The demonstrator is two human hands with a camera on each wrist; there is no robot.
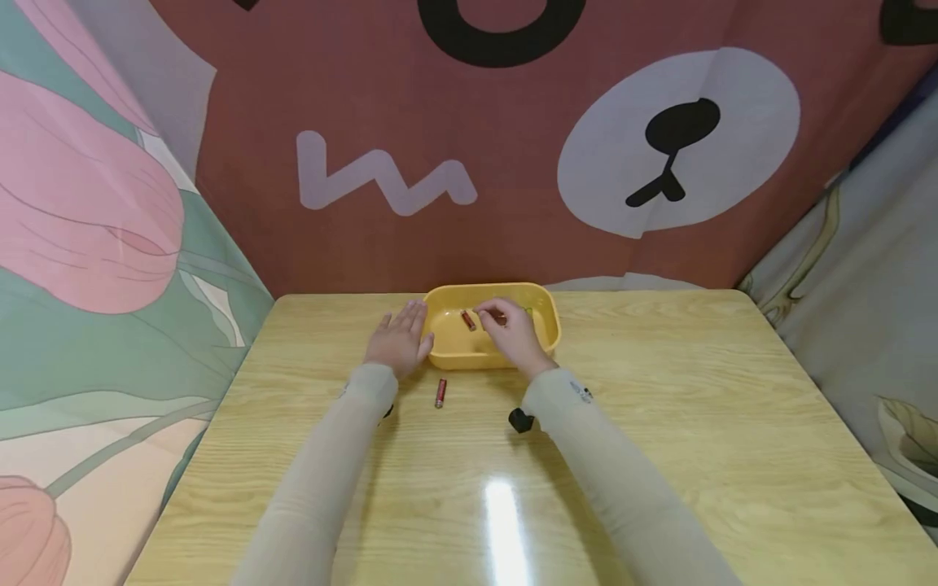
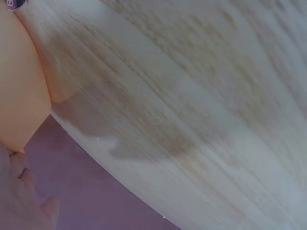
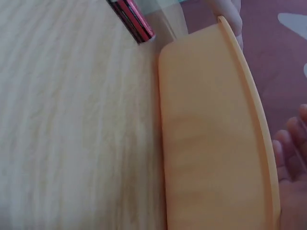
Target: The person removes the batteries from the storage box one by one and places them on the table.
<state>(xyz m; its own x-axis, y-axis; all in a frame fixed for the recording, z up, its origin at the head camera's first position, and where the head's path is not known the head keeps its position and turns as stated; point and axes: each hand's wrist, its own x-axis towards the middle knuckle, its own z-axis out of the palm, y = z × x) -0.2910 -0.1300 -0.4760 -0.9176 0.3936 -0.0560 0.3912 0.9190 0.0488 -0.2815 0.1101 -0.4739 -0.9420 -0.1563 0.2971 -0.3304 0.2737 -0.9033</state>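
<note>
A yellow plastic basket (image 1: 469, 360) stands near the table's far edge. My left hand (image 1: 399, 338) rests against its left end, fingers straight. Over the basket's right half is my right hand (image 1: 516, 335), fingers bent and fingertips close together; I cannot tell if they pinch anything. A red battery (image 1: 468, 321) lies inside, left of those fingertips. Something reddish (image 1: 501, 321) shows below the bent fingers, partly hidden. Another red battery (image 1: 441, 393) lies on the table in front of the basket. In the right wrist view, the right fingers (image 3: 290, 148) appear beyond the basket's rim.
A small green item (image 1: 529, 311) is in the basket's right end. The wood-grain table (image 1: 659, 456) reaches back to a reddish-brown cloth (image 1: 513, 228) with a bear print. Patterned cloths hang at both sides.
</note>
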